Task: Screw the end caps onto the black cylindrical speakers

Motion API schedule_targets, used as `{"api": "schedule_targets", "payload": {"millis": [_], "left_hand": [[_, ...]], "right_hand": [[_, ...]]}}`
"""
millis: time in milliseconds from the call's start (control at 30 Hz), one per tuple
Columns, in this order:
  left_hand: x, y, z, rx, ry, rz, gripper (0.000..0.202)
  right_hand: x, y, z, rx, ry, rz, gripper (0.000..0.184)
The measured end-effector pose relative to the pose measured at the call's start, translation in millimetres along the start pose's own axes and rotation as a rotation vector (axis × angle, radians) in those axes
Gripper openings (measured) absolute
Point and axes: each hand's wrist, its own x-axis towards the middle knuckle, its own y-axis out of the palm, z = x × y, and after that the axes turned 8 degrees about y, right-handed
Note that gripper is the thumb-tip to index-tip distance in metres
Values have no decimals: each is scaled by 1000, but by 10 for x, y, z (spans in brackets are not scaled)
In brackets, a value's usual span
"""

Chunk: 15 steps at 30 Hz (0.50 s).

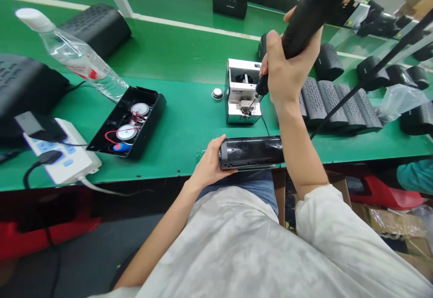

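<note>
My right hand [287,65] is wrapped round a black electric screwdriver [306,13], raised over the bench and tilted. Its bit reaches down to the front of a small silver screw feeder [244,91]. My left hand [211,158] grips the left end of a black speaker housing [252,151] with a perforated grille, at the bench's near edge. My right forearm hides the housing's right end. A small round silver part [217,94] lies left of the feeder.
Left on the green bench [182,122] are an open black case [149,126] with two round drivers and wires, a plastic bottle [77,58] and a white power strip [69,153]. Several black speakers [333,101] stand in a row at right. A teal sleeve [416,176] shows far right.
</note>
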Motion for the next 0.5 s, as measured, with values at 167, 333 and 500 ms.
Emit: {"api": "schedule_targets", "payload": {"millis": [167,333,500], "left_hand": [[10,-4,-10,-1,1,-13,140],[-15,46,78,-3,-9,-29,140],[-69,135,218,-20,-23,-73,138]], "right_hand": [[-91,-66,20,37,-26,-76,59],[-337,-324,421,100,-114,-115,44],[-928,-681,1237,162,-97,-259,20]]}}
